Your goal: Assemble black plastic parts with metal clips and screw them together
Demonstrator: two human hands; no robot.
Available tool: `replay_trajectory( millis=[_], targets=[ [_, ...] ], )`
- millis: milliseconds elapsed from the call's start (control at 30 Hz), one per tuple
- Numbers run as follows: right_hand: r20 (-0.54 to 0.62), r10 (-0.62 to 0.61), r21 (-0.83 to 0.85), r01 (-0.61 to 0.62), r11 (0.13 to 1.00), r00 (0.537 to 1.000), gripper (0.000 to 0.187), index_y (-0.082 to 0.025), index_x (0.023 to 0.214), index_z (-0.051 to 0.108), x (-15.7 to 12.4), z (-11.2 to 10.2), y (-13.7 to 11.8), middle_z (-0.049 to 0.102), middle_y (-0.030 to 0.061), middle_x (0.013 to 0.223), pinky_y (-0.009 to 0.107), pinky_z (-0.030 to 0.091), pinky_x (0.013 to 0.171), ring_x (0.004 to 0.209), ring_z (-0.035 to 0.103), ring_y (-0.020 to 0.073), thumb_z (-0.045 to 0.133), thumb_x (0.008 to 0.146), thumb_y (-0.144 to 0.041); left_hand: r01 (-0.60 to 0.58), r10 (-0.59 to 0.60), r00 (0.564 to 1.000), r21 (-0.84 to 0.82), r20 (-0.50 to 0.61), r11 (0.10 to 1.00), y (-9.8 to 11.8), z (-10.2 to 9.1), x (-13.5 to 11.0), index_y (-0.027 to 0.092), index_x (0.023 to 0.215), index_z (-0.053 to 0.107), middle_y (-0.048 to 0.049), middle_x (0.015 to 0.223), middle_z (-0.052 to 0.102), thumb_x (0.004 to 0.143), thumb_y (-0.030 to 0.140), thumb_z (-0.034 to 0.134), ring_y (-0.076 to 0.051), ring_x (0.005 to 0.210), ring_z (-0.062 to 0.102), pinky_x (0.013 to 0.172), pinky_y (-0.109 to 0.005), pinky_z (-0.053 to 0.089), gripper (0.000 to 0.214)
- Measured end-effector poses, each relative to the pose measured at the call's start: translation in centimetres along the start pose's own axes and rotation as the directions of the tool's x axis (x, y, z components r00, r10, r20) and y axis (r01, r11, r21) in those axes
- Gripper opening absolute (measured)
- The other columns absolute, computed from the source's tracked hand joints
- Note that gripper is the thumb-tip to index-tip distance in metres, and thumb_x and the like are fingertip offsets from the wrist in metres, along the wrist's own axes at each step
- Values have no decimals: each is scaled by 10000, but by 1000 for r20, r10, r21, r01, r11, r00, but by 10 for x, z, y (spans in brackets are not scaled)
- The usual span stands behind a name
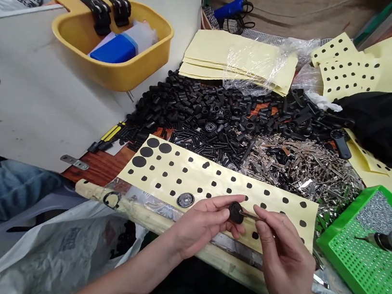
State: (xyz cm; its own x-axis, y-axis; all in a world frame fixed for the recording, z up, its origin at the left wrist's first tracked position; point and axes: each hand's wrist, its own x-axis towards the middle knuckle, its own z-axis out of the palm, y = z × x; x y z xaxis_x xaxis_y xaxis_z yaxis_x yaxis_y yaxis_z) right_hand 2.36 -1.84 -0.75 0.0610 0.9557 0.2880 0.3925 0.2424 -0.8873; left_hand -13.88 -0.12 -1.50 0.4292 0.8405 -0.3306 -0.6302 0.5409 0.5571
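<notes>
Pinching black disc at left hand's fingertips.

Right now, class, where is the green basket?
In the head view, the green basket sits at the right edge, beside the metal parts and right of the right hand.

A small, round, matt black part sits pinched in the left hand, raised over the table near its front edge. A thin, straight, metallic-looking rod, held in the right hand, lies roughly level, its end meeting the part; whether it enters is unclear.
</notes>
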Motion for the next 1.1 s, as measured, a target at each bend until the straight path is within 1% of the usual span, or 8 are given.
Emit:
replay_trajectory(
  millis=[167, 267, 367, 500, 600, 733, 833, 1100],
  targets=[
    [-88, 180, 57, -175, 983, 980, 198, -230, 976, 702, -3, -1, 1, 721, 45, 893, 287, 572, 686, 750, 675, 173, 700, 778, -243, 35, -35, 999, 48, -6, 998, 2, -2, -1, 191, 1190, 518, -76, 849, 678, 850, 279, 587, -150, 558, 635, 488, -229, 430, 359],
    [-44, 45, 50, -43, 998, 998, 115, -237, 880, 716, -1, -2, -1, 708, 34, 834, 286, 565, 667, 750, 664, 175, 684, 785, -180, 89, -88, 996, 80, -16, 993, 2, -4, -2, 176, 1049, 566, -28, 699, 628, 891, 373, 508, -86, 381, 531, 338, -164, 294, 260],
    [31, -141, -8, 141, 990, 990, 219, -258, 929, 716, 2, -3, -4, 689, 34, 844, 288, 554, 655, 758, 654, 173, 652, 799, -94, 164, -157, 985, 102, -66, 981, 3, -4, -1, 157, 963, 598, 20, 574, 555, 904, 461, 463, -46, 279, 402, 272, -151, 203, 338],
    [109, -282, -74, 291, 954, 953, 351, -264, 1028, 684, 2, -5, -6, 679, 35, 875, 281, 550, 672, 778, 655, 163, 624, 792, -11, 238, -224, 968, 129, -117, 963, 3, -1, 0, 142, 944, 629, 51, 492, 504, 879, 527, 483, -25, 237, 302, 243, -144, 169, 417],
    [122, -349, -121, 363, 924, 929, 383, -264, 1044, 673, 2, -6, -7, 679, 40, 876, 291, 551, 668, 772, 656, 168, 605, 787, 12, 231, -219, 971, 146, -95, 962, 5, -1, -2, 117, 1025, 653, 35, 504, 521, 895, 540, 439, -34, 239, 357, 239, -142, 190, 492],
    [115, -396, -173, 411, 895, 911, 348, -245, 1000, 676, 4, -10, -8, 677, 48, 848, 294, 549, 645, 739, 656, 171, 591, 786, 15, 159, -169, 980, 102, 106, 982, 12, -4, -7, 111, 1200, 600, -52, 691, 639, 882, 344, 493, -135, 406, 611, 315, -177, 402, 409],
    [137, -403, -179, 422, 888, 905, 316, -223, 967, 677, 6, -13, -8, 675, 53, 834, 279, 546, 647, 739, 654, 165, 590, 783, 19, 166, -184, 964, 104, 191, 981, 16, -8, -11, 138, 1341, 483, -77, 754, 678, 832, 201, 543, -180, 478, 666, 377, -220, 490, 516],
    [156, -364, -113, 383, 917, 918, 312, -241, 980, 683, 0, -10, -10, 691, 50, 826, 300, 560, 635, 749, 666, 178, 581, 800, -8, 203, -235, 956, 180, 174, 962, 10, -15, -11, 137, 1302, 539, -25, 607, 639, 839, 387, 625, -98, 361, 569, 301, -140, 361, 533]
  ],
)
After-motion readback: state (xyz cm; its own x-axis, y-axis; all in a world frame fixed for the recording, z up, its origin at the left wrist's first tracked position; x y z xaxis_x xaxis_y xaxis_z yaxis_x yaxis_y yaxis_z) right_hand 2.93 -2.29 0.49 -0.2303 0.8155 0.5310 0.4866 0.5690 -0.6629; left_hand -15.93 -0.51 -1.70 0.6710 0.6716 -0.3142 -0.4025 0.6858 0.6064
